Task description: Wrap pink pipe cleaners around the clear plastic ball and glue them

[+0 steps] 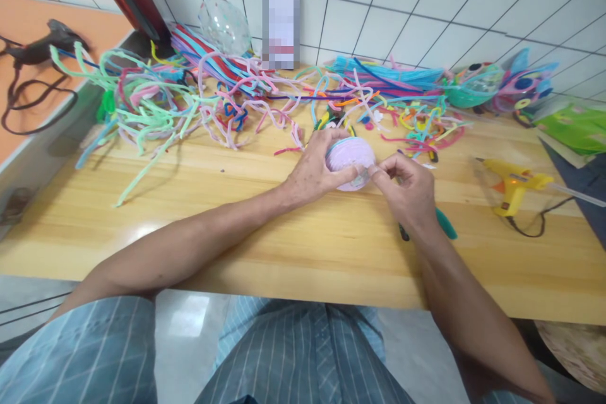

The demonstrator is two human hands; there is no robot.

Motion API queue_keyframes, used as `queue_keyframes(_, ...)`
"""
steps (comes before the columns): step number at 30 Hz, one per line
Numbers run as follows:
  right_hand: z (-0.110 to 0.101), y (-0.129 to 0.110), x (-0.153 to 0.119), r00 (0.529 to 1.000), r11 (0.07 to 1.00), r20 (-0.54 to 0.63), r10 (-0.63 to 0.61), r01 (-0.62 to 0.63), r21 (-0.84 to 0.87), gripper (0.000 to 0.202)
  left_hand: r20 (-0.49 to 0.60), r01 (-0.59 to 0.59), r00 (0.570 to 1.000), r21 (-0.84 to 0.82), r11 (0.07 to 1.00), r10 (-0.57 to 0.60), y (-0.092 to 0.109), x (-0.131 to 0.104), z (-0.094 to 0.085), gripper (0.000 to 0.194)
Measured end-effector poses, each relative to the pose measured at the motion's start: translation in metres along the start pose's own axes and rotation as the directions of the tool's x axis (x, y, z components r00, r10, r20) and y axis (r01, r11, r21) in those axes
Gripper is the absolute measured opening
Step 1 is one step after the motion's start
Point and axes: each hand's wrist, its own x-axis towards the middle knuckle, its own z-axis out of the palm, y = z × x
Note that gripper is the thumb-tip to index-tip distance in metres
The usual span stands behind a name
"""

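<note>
A ball wrapped in rows of lilac fuzzy stems (349, 154), with a blue stripe near its top, is held just above the wooden table. My left hand (315, 167) grips it from the left, the thumb across its front. At the ball's lower right edge, my right hand (402, 183) pinches thumb and forefinger together, close to a small greyish bare patch. Whatever lies between those fingertips is too small to make out. Beneath my right wrist lies a tool with a green handle (445, 225), mostly hidden by the arm.
Loose pipe cleaners (161, 107) tangle along the table's back, with bundles (388, 79) behind. A phone (281, 25) leans on the tiled wall near a clear ball (225, 25). On the right lie a yellow glue gun (514, 183) with its cord and a green packet (572, 129).
</note>
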Motion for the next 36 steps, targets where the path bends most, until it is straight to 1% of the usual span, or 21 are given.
queue_keyframes(6, 0.003, 0.004, 0.0, 0.999, 0.996, 0.022, 0.047, -0.048, 0.074, 0.034, 0.002, -0.005, 1.0, -0.014, 1.0, 0.005, 0.0, -0.001, 0.0, 0.06)
queue_keyframes(10, 0.0, 0.008, 0.003, 0.991, 0.986, 0.089, 0.098, -0.109, 0.123, 0.03, -0.005, 0.039, 0.999, -0.079, 0.996, -0.039, -0.002, 0.0, 0.001, 0.061)
queue_keyframes(15, -0.005, 0.011, 0.006, 0.982, 0.982, 0.15, 0.117, -0.137, 0.131, 0.029, -0.02, 0.074, 0.997, -0.124, 0.989, -0.077, -0.005, 0.0, 0.003, 0.063)
queue_keyframes(23, -0.004, 0.009, 0.005, 0.983, 0.978, 0.115, 0.143, -0.158, 0.137, 0.03, -0.001, 0.089, 0.996, -0.144, 0.986, -0.09, -0.003, -0.002, 0.002, 0.065)
queue_keyframes(28, -0.002, 0.009, 0.003, 0.986, 0.982, 0.107, 0.128, -0.141, 0.126, 0.032, -0.005, 0.097, 0.995, -0.15, 0.984, -0.099, -0.002, -0.001, 0.004, 0.065)
queue_keyframes(32, -0.002, 0.009, 0.003, 0.983, 0.982, 0.13, 0.127, -0.143, 0.124, 0.035, -0.029, 0.103, 0.994, -0.155, 0.982, -0.109, -0.002, 0.001, 0.004, 0.065)
queue_keyframes(36, -0.003, 0.011, 0.007, 0.971, 0.969, 0.193, 0.139, -0.174, 0.176, 0.041, -0.027, 0.11, 0.993, -0.17, 0.979, -0.116, -0.002, 0.001, 0.003, 0.064)
